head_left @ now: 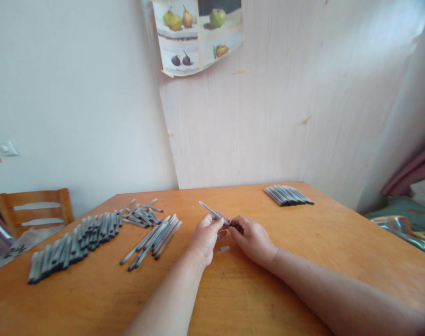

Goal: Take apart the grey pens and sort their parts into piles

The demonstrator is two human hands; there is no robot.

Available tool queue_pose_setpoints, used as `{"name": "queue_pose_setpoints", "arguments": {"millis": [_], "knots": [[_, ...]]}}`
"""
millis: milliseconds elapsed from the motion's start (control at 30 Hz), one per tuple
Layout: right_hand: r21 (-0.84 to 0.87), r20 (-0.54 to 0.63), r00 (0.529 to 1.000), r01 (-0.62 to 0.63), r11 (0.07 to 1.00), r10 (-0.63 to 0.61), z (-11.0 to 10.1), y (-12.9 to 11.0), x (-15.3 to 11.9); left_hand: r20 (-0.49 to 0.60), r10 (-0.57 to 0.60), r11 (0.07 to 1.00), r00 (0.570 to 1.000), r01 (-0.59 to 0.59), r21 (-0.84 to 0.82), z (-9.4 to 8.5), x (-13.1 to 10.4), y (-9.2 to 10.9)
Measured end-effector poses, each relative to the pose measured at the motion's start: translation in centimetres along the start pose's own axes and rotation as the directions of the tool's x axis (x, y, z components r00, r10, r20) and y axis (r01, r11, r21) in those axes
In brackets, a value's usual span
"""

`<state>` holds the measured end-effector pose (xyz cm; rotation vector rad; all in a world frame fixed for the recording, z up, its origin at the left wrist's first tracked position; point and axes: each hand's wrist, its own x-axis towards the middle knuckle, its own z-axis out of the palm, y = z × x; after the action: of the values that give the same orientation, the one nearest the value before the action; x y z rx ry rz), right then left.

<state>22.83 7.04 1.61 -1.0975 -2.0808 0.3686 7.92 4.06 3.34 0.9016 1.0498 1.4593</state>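
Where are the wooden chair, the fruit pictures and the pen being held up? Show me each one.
Wooden chair (pixel 37 213): head view, middle slat of the backrest.
Fruit pictures (pixel 199 39): head view, pale strip between the paintings.
Held pen (pixel 209 210): head view, barrel.

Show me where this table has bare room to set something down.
Bare wood lies between the right hand and the far-right pens, and to the right of the right forearm. The left is crowded: long pen row, loose heap, fanned bunch. A small pale piece lies beside the left hand.
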Motion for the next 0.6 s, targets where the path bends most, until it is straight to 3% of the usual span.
{"name": "queue_pose_setpoints", "arguments": {"millis": [233, 433, 600], "knots": [[-0.014, 0.010, 0.999, 0.031, 0.999, -0.031, -0.16, -0.49, -0.12, -0.105, -0.022, 0.995, 0.994, 0.031, 0.093, -0.20, 0.17, -0.20], [-0.006, 0.011, 1.000, 0.010, 1.000, -0.010, -0.15, -0.16, -0.05, -0.005, -0.040, 0.999, 0.999, 0.040, -0.032, -0.09, -0.05, 0.06], [-0.007, 0.021, 1.000, 0.012, 1.000, -0.012, -0.21, -0.36, -0.06, -0.042, -0.022, 0.999, 0.999, 0.023, 0.033, 0.06, -0.09, 0.08]]}}
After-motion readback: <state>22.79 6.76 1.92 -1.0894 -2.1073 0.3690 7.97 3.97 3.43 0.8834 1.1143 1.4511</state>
